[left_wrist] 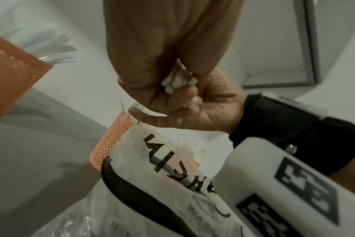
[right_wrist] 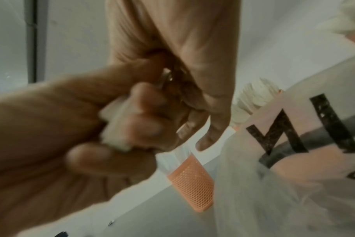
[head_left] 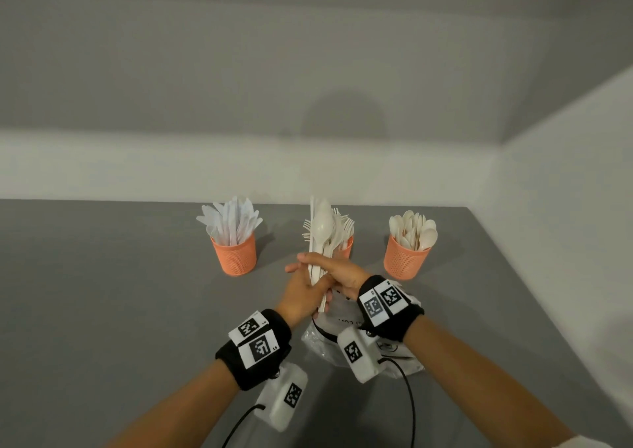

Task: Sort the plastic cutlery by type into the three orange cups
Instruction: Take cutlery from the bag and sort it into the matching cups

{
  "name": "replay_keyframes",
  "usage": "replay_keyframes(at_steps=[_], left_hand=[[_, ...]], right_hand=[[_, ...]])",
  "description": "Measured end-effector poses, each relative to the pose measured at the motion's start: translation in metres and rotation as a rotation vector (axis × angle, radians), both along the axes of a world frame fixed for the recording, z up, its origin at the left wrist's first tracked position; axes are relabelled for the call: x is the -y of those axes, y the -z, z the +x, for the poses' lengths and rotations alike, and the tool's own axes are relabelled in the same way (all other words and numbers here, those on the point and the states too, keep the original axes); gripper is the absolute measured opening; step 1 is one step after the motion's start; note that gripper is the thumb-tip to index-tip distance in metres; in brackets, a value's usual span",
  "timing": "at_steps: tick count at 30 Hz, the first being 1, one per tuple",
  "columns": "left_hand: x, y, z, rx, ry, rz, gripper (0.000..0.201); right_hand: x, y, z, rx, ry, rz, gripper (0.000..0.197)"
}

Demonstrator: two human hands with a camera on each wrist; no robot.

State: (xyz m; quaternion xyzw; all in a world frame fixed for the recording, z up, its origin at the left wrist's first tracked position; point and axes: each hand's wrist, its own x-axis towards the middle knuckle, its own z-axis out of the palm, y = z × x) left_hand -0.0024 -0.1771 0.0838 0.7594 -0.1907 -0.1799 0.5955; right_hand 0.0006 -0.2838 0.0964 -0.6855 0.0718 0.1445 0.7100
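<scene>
Three orange mesh cups stand in a row at the back of the grey table. The left cup [head_left: 234, 255] holds knives, the middle cup [head_left: 347, 246] holds forks, and the right cup [head_left: 407, 258] holds spoons. In front of the middle cup, both hands grip one upright bundle of white cutlery [head_left: 322, 231], with a spoon and a knife standing tallest. My left hand [head_left: 303, 288] wraps the handles from the left and my right hand [head_left: 337, 271] closes over them from the right. The handle ends [left_wrist: 177, 82] poke out between the curled fingers. The bundle hides most of the middle cup.
A crumpled clear plastic bag with black lettering [head_left: 337, 324] lies on the table [head_left: 120, 293] under my right wrist. White walls close off the table at the back and on the right. Black cables trail from both wrist cameras.
</scene>
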Motion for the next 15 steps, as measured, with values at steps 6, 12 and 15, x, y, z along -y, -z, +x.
replay_keyframes(at_steps=[6, 12, 15], left_hand=[[-0.007, -0.002, 0.009, 0.168, 0.226, 0.220, 0.034], [-0.028, -0.017, 0.036, 0.218, -0.087, 0.266, 0.032], [-0.022, -0.021, 0.039, 0.170, -0.182, 0.047, 0.018]], right_hand=[[-0.004, 0.004, 0.000, 0.057, 0.230, 0.089, 0.027], [0.016, 0.003, -0.001, 0.022, 0.286, 0.322, 0.018], [0.017, 0.008, -0.003, 0.019, 0.162, 0.310, 0.016]])
